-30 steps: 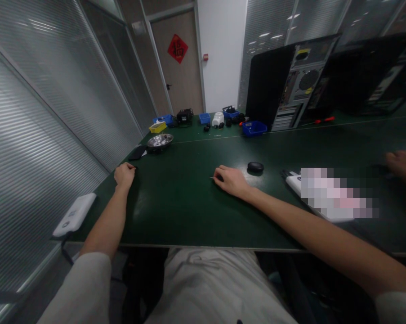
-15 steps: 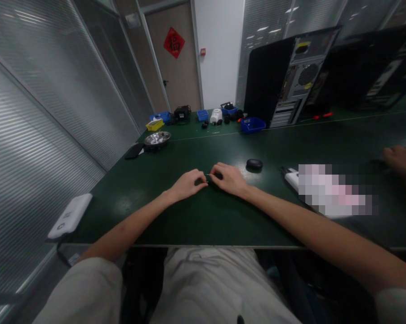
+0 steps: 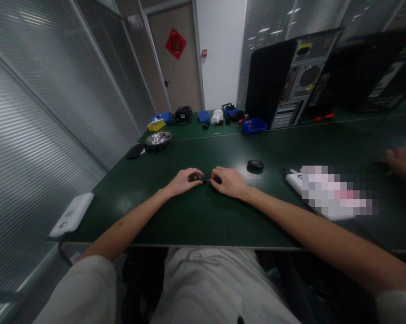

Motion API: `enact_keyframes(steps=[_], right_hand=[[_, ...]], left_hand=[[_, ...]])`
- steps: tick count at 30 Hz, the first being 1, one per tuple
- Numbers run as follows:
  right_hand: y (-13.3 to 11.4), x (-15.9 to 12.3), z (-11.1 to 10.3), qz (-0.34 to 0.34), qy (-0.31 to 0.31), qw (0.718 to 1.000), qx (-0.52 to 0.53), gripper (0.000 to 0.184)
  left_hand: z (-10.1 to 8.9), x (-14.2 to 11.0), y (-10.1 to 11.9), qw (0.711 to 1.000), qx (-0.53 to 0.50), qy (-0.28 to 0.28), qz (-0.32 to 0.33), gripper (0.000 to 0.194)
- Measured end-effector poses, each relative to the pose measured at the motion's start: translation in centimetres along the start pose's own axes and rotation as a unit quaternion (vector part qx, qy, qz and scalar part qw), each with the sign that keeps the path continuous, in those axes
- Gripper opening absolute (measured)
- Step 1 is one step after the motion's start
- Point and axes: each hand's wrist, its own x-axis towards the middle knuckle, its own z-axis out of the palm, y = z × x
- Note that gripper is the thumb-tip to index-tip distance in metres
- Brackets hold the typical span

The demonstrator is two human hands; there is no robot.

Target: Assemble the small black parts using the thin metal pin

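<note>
Head view: left hand, nearly closed, pinches a small dark part over the green bench; right hand, curled, holds a thin rod — contact between them unclear. Part probably light, stiff: grip by its sides. Room toward near edge — black mouse-shaped object beyond right hand.

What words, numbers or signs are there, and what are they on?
"福": red paper on the door.
Left white box: marks too blurred.
Right white box: mostly blurred out.
Black box at the back: label too small.
Computer: labels too small.
Red box on the wall: too small.
</note>
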Motion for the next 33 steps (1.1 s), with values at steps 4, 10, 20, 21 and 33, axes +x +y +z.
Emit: enact_keyframes(steps=[4,10,20,21,33], right_hand=[[-0.02,-0.04,-0.09,-0.007,0.0,1.0,0.002,0.017],[-0.03,-0.09,0.07,-0.022,0.0,1.0,-0.011,0.016],[0.11,-0.15,0.5,-0.055,0.016,0.998,0.005,0.018],[0.11,-0.12,0.51,-0.055,0.016,0.998,0.009,0.018],[0.0,-0.05,0.27,-0.028,0.017,0.999,0.013,0.017]], left_hand=[[-0.13,-0.07,-0.09,1.0,0.015,-0.004,0.02,0.025],[-0.04,0.01,-0.43,0.999,0.012,0.001,0.034,0.023],[0.06,-0.08,-0.51,0.999,0.0,0.0,0.032,0.022],[0.06,-0.09,-0.5,1.0,-0.001,-0.001,0.031,0.022],[0.0,-0.01,-0.49,1.0,-0.008,-0.004,0.025,0.025]])
